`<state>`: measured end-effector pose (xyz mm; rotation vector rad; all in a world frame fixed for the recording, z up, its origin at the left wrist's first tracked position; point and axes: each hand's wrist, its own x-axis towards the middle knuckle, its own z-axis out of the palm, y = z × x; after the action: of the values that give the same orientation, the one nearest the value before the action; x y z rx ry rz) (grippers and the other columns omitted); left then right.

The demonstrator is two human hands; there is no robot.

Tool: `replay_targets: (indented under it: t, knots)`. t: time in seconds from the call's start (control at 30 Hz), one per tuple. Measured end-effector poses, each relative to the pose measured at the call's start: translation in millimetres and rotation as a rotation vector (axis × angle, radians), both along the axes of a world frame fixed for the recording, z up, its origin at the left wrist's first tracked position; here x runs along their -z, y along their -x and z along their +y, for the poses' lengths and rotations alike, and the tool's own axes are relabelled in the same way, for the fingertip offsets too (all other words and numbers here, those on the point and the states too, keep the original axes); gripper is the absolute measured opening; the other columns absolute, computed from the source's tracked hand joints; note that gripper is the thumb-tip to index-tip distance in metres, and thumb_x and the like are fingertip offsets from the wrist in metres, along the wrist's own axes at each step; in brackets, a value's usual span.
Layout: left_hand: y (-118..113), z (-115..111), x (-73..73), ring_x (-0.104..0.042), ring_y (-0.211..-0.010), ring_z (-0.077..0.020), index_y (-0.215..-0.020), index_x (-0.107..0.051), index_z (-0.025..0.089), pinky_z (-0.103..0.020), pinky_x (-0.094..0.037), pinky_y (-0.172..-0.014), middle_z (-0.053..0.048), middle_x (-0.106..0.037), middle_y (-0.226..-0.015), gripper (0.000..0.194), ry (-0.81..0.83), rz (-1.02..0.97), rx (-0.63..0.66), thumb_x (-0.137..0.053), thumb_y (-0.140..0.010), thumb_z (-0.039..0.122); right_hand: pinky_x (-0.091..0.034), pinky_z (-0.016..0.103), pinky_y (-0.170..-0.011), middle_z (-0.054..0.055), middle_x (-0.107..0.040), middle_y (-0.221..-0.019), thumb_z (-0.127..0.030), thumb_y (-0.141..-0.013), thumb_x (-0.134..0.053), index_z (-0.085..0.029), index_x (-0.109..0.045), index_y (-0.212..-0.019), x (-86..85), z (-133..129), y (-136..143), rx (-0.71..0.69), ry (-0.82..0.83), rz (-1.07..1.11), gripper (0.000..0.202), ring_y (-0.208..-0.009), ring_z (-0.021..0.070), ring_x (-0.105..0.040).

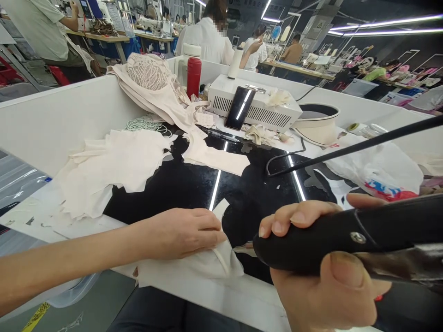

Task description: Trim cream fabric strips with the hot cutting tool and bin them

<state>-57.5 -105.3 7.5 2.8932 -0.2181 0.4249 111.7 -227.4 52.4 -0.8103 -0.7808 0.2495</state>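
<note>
My left hand (185, 233) lies palm down at the table's near edge, its fingers pressed together on a cream fabric piece (207, 265). A raised seam or fold in that fabric runs beside my fingertips. My right hand (321, 276) is wrapped round a black-handled tool (304, 244) at the lower right. The tool's pointed metal tip touches or nearly touches the fabric's right side, just right of my left fingers. Further back, another cream piece (216, 157) lies on the glossy black surface (180, 184).
Stacked cream cloth (117, 157) lies at the left. Behind are a red bottle (194, 76), a phone (240, 108) against a white vented box (256, 108), and a round container (318, 120). A black rod (363, 143) crosses above a plastic bag (377, 168). People sit beyond the partition.
</note>
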Motion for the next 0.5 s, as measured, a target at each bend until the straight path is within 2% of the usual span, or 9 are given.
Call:
replay_targets:
  t: [0.17, 0.33, 0.5]
  knots:
    - [4.0, -1.5, -0.1, -0.07, -0.113, -0.0197, -0.137, -0.068, 0.021, -0.029, -0.06, -0.099, -0.008, -0.07, -0.118, 0.026, -0.029, -0.003, -0.003, -0.063, -0.112, 0.025, -0.054, 0.03, -0.044, -0.006, -0.065, -0.077, -0.037, -0.077, -0.086, -0.028, -0.062, -0.118, -0.4, -1.1, 1.0, 0.026, 0.026, -0.009, 0.048, -0.055, 0.0159, -0.059]
    - [4.4, -5.8, -1.1, -0.069, -0.11, -0.0202, -0.136, -0.068, 0.02, -0.031, -0.059, -0.101, -0.008, -0.068, -0.115, 0.026, -0.103, -0.014, -0.003, -0.062, -0.112, 0.028, -0.054, 0.03, -0.045, -0.006, -0.066, -0.079, -0.036, -0.076, -0.085, -0.027, -0.064, -0.119, -0.3, -1.0, 1.6, 0.037, 0.014, 0.005, 0.049, -0.056, 0.0158, -0.058]
    - [3.7, -9.3, -2.8, -0.067, -0.106, -0.0195, -0.131, -0.068, 0.018, -0.031, -0.058, -0.103, -0.008, -0.068, -0.113, 0.022, -0.152, -0.031, -0.024, -0.06, -0.112, 0.026, -0.055, 0.031, -0.044, -0.006, -0.07, -0.076, -0.028, -0.082, -0.076, -0.028, -0.068, -0.116, 1.3, -3.5, -7.8, -0.033, 0.006, 0.006, 0.035, -0.054, 0.0166, -0.062]
